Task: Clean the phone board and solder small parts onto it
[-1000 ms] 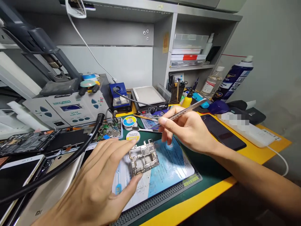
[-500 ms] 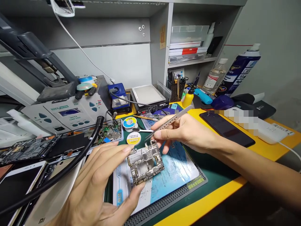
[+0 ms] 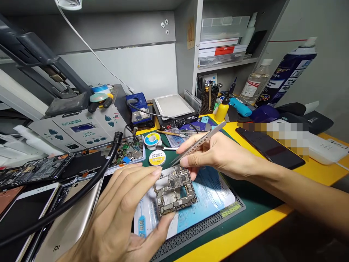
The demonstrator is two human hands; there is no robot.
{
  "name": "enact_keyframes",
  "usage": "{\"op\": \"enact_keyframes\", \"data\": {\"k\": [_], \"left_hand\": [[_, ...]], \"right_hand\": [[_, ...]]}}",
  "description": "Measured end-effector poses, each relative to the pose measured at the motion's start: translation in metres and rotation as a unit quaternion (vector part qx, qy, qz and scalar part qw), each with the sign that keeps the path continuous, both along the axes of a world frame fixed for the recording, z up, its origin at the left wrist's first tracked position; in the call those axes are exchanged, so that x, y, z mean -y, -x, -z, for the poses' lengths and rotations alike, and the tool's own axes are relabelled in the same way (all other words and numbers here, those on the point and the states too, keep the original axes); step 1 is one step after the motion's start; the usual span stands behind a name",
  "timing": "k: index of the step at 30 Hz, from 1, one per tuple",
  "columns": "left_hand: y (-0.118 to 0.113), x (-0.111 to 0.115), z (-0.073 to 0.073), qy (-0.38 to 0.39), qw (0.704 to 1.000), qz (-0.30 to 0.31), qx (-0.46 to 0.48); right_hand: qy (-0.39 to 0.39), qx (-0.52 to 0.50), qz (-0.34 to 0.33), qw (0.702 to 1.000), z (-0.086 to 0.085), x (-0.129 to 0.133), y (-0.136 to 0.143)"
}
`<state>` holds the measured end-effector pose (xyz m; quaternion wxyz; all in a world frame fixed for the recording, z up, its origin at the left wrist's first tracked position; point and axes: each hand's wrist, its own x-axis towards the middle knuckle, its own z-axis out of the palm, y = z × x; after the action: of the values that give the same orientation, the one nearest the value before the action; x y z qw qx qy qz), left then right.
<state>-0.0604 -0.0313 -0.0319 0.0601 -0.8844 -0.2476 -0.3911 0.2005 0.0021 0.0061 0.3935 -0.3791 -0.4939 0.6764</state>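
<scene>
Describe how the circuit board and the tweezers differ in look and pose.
The circuit board is a broad plate crowded with components, while the tweezers are long, slim, plain metal with a row of holes.
The left hand grips the board by opposite edges; the right hand holds the tweezers slanting, tips pointing down-left in the view.
Both are held in a bare hand.

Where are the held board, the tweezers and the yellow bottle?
Held board [image 3: 177, 181], head view: on the chip area near its middle.
Tweezers [image 3: 202, 141], head view: on the perforated shank.
Yellow bottle [image 3: 221, 110], head view: on its body.
</scene>
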Motion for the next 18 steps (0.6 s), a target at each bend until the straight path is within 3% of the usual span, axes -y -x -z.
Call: {"op": "enact_keyframes", "data": {"k": [8,18], "left_hand": [[-0.0012,0.0079,-0.0071,0.034,0.998,-0.013,-0.042],[-0.0016,0.0082,-0.0088,0.049,0.999,-0.021,-0.010]], "right_hand": [[0.016,0.010,0.003,1.000,0.0018,0.0027,0.0022],[-0.061,-0.009,0.173,0.983,-0.0018,-0.0008,0.0025]]}}
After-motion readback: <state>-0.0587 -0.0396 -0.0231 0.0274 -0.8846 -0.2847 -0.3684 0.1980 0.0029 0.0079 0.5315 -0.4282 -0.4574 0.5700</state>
